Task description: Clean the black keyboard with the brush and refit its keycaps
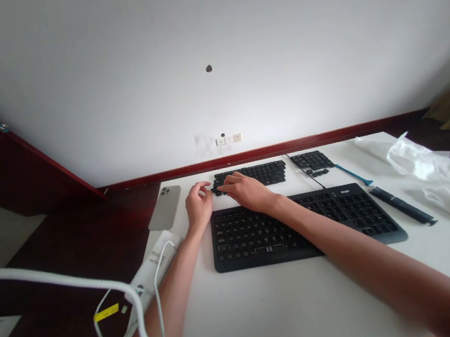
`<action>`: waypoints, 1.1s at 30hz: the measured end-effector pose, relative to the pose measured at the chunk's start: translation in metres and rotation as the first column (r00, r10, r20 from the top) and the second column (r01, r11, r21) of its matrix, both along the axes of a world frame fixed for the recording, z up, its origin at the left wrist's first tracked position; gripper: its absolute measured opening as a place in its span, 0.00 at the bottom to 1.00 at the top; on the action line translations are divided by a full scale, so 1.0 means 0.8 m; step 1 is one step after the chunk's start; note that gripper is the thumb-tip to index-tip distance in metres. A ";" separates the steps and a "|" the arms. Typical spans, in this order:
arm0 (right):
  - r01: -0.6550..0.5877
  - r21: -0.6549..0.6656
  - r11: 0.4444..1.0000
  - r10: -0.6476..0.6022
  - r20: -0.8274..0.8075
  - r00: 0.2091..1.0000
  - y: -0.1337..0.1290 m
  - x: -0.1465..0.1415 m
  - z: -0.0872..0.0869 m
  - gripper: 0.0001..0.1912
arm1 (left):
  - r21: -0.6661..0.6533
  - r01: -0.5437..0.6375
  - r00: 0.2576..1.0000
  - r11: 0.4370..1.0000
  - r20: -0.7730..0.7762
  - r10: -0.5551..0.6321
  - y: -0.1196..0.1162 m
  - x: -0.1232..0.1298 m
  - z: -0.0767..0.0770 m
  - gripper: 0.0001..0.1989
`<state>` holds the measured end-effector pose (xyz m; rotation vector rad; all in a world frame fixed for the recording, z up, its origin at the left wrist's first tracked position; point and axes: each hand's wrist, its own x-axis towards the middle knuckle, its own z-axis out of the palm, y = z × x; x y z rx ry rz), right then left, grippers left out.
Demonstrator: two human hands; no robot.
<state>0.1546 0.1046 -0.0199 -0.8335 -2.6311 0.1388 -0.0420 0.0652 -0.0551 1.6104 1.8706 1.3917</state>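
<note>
My right hand point(250, 192) reaches over the left end of a block of loose black keycaps point(270, 172) laid out in rows. Its fingertips are drawn together at a small dark keycap point(222, 193). Close by on the left, my left hand point(199, 205) has curved fingers with a gap between thumb and forefinger. Its fingertips come near the same end of the rows. Below both hands lies a black keyboard point(260, 259), partly covered by my right forearm. A smaller group of black keycaps point(312, 161) sits farther right.
A phone point(164, 207) and a white power strip point(152, 268) with a white cable point(54, 278) are at the left edge. To the right lie a blue tool point(354, 174), a dark brush-like object point(402, 205) and crumpled white plastic point(423, 157) on the white table point(240, 320).
</note>
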 end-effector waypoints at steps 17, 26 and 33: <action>-0.079 -0.065 0.995 0.079 -0.005 0.997 -0.004 -0.008 -0.003 0.08 | 0.052 0.039 0.999 0.998 0.022 -0.041 -0.004 0.000 0.001 0.11; -0.072 -0.088 0.994 0.072 0.000 0.997 -0.005 -0.004 0.005 0.10 | 0.042 0.038 0.997 0.998 0.065 -0.040 -0.006 0.001 0.003 0.11; -0.307 -0.342 0.888 0.164 -0.388 0.907 -0.085 0.003 0.020 0.09 | 0.046 0.038 0.999 0.998 0.021 -0.039 -0.004 0.000 0.000 0.12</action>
